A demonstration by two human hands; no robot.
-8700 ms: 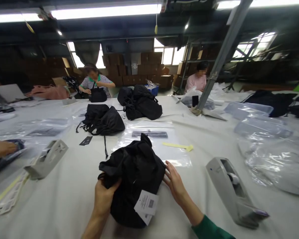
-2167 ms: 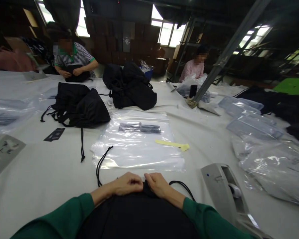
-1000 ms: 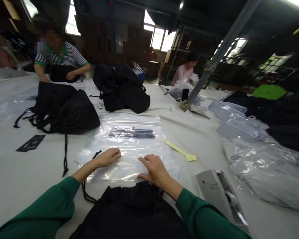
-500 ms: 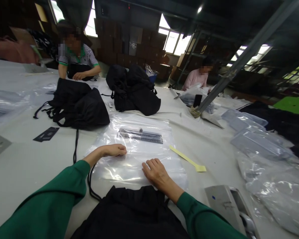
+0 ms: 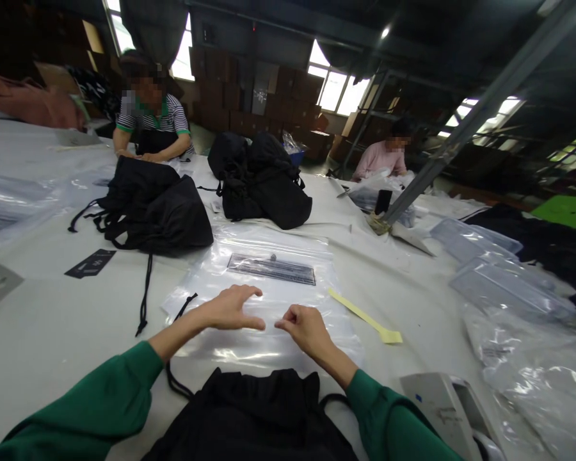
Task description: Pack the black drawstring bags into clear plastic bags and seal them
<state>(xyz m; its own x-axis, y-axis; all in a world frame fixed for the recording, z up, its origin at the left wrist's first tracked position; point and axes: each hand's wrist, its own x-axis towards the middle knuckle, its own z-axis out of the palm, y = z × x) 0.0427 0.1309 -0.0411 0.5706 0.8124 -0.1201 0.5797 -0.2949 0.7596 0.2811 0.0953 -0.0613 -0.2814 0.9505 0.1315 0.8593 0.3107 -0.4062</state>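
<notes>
A clear plastic bag [image 5: 206, 262] with a printed black panel [image 5: 271, 269] lies flat before me. Over its middle, my left hand [image 5: 230, 308] is open, thumb and fingers apart with nothing between them. My right hand [image 5: 310, 330] faces it, fingers curled in toward the thumb; whatever they may hold is hidden or too small to see. Closest to me is a black drawstring bag [image 5: 259, 416], its gathered mouth toward the plastic bag and its lower part cut off by the frame. Its cord [image 5: 173, 381] loops out near my left wrist.
More black drawstring bags [image 5: 168, 211] [image 5: 264, 186] lie farther back. A dark tag [image 5: 90, 263] is at left, a yellow strip [image 5: 360, 312] at right. A grey tape dispenser [image 5: 441, 406] and a heap of clear bags [image 5: 528, 346] lie right. Two people work beyond, near a slanted metal post [image 5: 441, 153].
My left hand has opened from a closed shape, its thumb now spread from the fingers. My right hand's fingers have curled toward the thumb. The dark cord's end at left has shifted.
</notes>
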